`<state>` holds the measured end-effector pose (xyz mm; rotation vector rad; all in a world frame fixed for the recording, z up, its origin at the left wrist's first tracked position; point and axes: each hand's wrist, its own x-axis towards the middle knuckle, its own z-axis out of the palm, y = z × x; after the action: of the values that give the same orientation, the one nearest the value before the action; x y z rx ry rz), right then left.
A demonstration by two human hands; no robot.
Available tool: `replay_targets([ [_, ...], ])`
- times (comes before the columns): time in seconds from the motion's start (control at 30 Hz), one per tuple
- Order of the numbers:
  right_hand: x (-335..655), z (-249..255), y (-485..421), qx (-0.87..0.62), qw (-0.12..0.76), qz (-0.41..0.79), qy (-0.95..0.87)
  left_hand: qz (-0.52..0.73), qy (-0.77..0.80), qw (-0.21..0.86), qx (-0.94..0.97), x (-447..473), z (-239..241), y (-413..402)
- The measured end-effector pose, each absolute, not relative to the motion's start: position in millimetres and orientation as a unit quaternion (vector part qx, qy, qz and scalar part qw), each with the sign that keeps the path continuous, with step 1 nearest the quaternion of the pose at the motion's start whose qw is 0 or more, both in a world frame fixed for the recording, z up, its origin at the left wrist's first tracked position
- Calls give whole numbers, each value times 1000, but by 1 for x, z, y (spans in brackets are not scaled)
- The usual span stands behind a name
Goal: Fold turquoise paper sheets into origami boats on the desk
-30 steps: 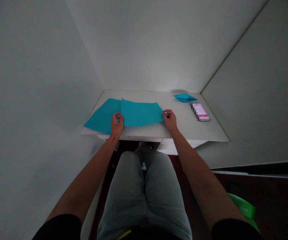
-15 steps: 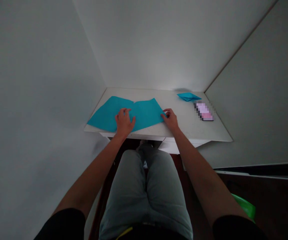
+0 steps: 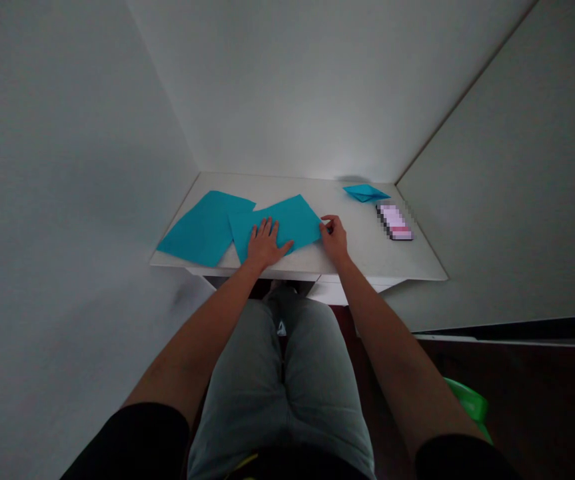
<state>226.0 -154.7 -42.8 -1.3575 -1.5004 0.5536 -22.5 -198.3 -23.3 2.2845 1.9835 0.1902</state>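
Note:
Two blue pieces of paper lie on the white table (image 3: 362, 257). The right-hand sheet of paper (image 3: 292, 215) slightly overlaps the left-hand sheet of paper (image 3: 202, 227). My left hand (image 3: 267, 247) rests flat on the right-hand sheet with its fingers spread. At that sheet's right corner, my right hand (image 3: 334, 239) pinches the edge between thumb and finger. Farther back on the right sits a folded blue paper shape (image 3: 366, 193), touched by neither hand.
A phone (image 3: 395, 222) with a blurred-out screen lies at the table's right side. Walls (image 3: 287, 87) close in the table at the back and both sides. Low on the right, a green plastic object (image 3: 467, 400) stands near the floor, partly behind my arm.
My left hand has moved right and flattened onto the right-hand sheet. The two sheets now show a wider gap at the front, and the right one is turned. My right hand still pinches the corner.

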Motion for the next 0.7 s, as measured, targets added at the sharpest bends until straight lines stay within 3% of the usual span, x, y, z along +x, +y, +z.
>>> replay_targets([
  [0.7, 228, -48, -150, -612, 532, 180, -557, 80, 713, 30, 695, -86, -31, -211],
])
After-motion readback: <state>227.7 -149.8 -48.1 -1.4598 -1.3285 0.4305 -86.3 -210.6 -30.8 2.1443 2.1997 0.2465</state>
